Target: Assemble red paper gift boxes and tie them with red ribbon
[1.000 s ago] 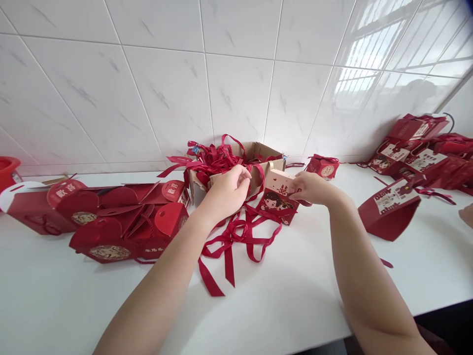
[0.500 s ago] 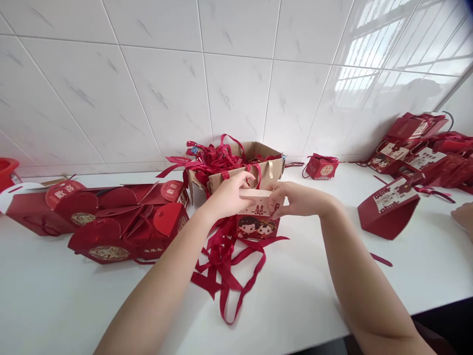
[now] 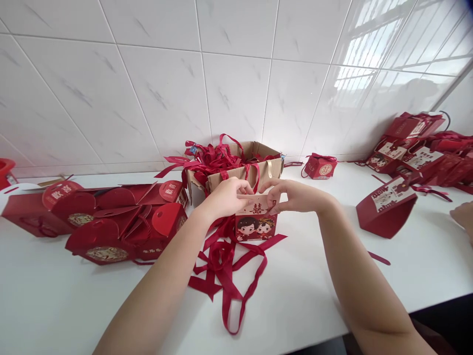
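Observation:
A small red and cream box [image 3: 255,228] with two cartoon figures stands upright on the white table. My left hand [image 3: 232,194] grips the upper left edge of its cream top. On the upper right, the fingers and thumb of my right hand [image 3: 286,195] pinch the same top. Loose red ribbons [image 3: 229,276] lie in front of the box and run up its left side. Just behind my hands is a torn cardboard box [image 3: 271,170] filled with a tangle of red ribbon [image 3: 218,160].
Several red gift boxes [image 3: 121,222] crowd the left of the table [image 3: 295,296]. One small red box [image 3: 320,166] sits by the tiled wall. Farther right are a slanted red box [image 3: 386,207], a pile of boxes [image 3: 417,153] and another person's hand [image 3: 461,215].
The fingers of my right hand have shifted up and left along the cream top. The front ribbon loop hangs slightly lower in view.

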Demonstrator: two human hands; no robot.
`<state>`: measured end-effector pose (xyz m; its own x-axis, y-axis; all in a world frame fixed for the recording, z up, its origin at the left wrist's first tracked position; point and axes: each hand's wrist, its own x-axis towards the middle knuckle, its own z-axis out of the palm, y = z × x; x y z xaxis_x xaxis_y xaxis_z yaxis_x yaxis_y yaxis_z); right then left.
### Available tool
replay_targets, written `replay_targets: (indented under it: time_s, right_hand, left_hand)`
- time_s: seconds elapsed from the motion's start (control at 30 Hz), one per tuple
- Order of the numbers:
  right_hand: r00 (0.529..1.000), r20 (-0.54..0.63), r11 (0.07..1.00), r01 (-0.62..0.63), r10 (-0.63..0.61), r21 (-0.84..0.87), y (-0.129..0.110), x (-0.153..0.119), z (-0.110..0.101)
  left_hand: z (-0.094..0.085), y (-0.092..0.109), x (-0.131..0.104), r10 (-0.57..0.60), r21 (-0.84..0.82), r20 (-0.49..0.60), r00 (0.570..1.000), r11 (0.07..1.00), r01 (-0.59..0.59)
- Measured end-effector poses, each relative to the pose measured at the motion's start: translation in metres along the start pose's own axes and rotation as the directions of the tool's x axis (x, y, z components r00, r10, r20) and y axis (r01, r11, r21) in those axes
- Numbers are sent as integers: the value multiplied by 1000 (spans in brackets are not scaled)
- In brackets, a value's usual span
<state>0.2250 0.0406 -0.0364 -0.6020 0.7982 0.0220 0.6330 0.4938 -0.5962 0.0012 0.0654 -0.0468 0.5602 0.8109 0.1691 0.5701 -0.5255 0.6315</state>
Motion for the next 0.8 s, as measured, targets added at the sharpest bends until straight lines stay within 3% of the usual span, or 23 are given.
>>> replay_targets:
  time_s: [0.33, 0.8]
  right_hand:
    - [970, -229, 996, 86, -87, -11, -3, 11, 7]
    - [972, -226, 997, 59, -70, -54, -8, 8, 9]
  left_hand:
    - [0, 3, -2, -74, 46, 34, 997, 996, 73]
    - [-2, 8, -4, -140, 89, 55, 989, 987, 135]
